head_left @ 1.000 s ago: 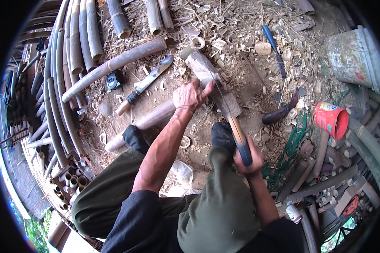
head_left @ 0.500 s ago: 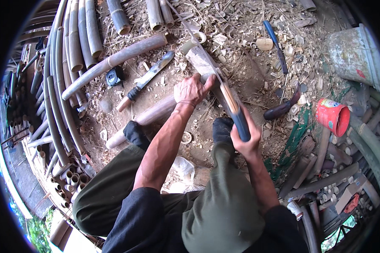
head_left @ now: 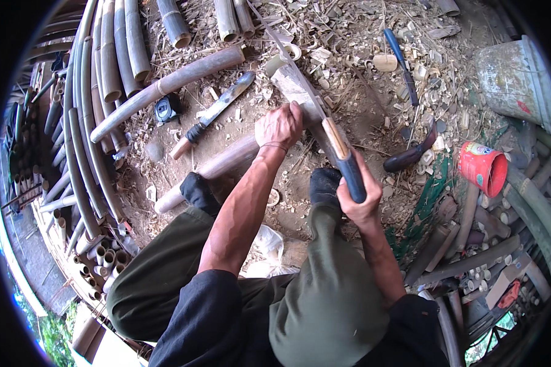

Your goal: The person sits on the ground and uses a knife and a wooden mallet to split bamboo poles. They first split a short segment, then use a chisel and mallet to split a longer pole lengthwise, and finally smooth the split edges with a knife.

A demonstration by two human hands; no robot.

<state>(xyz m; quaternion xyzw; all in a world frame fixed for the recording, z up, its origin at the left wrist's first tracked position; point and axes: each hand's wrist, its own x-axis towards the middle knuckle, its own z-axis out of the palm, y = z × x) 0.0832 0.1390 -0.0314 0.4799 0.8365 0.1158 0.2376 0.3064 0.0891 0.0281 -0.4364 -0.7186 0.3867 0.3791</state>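
My right hand (head_left: 361,194) is closed round the dark blue grip of a handsaw (head_left: 335,139), which has a bare wooden section above the grip. The long, thin blade slants up and to the left, past a worn wooden block (head_left: 295,90) lying on the ground. Just left of the blade, my left hand (head_left: 279,126) is closed over the upper end of a bamboo pole (head_left: 223,162). The hand covers that end, so I cannot tell whether the blade touches it. The pole's other end lies by my left foot (head_left: 197,194).
A machete (head_left: 220,107), a tape measure (head_left: 165,109) and a bamboo length (head_left: 165,88) lie at the left. A blue-handled knife (head_left: 401,64) and a dark-handled curved blade (head_left: 413,150) are at the right, near a red bucket (head_left: 474,166) and a large grey bucket (head_left: 514,82). Shavings litter the ground.
My left thumb, stretched toward the saw blade before, has drawn back to the left against the hand. The saw and my right hand have shifted only slightly.
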